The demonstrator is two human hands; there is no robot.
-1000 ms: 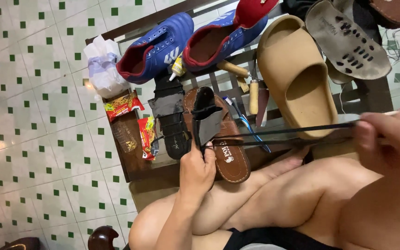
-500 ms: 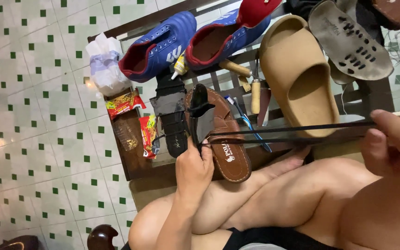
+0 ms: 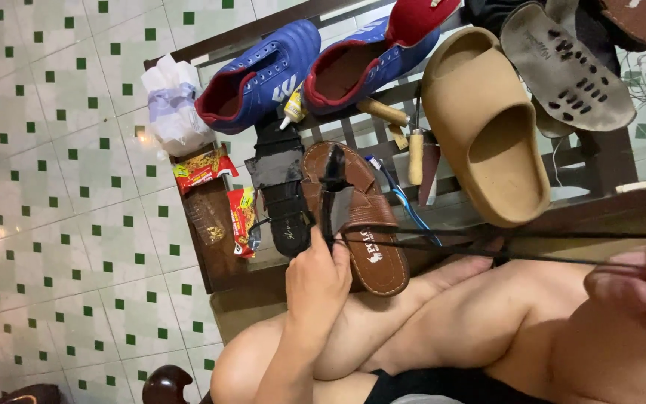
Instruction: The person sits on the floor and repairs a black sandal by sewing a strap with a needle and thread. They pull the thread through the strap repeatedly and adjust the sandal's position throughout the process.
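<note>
So the dark strap piece (image 3: 333, 196) is pinched in the left hand (image 3: 317, 278) right over the brown sandal (image 3: 360, 217), black thread (image 3: 502, 245) pulled taut to the closed right hand (image 3: 641, 288), stitching looks midway, tan slide (image 3: 487, 127) beyond.

On the desk (image 3: 226, 262), two sandals (image 3: 353, 217) lie side by side; two sneakers (image 3: 263, 75) sit behind them, a slide (image 3: 487, 142) to their right.
</note>
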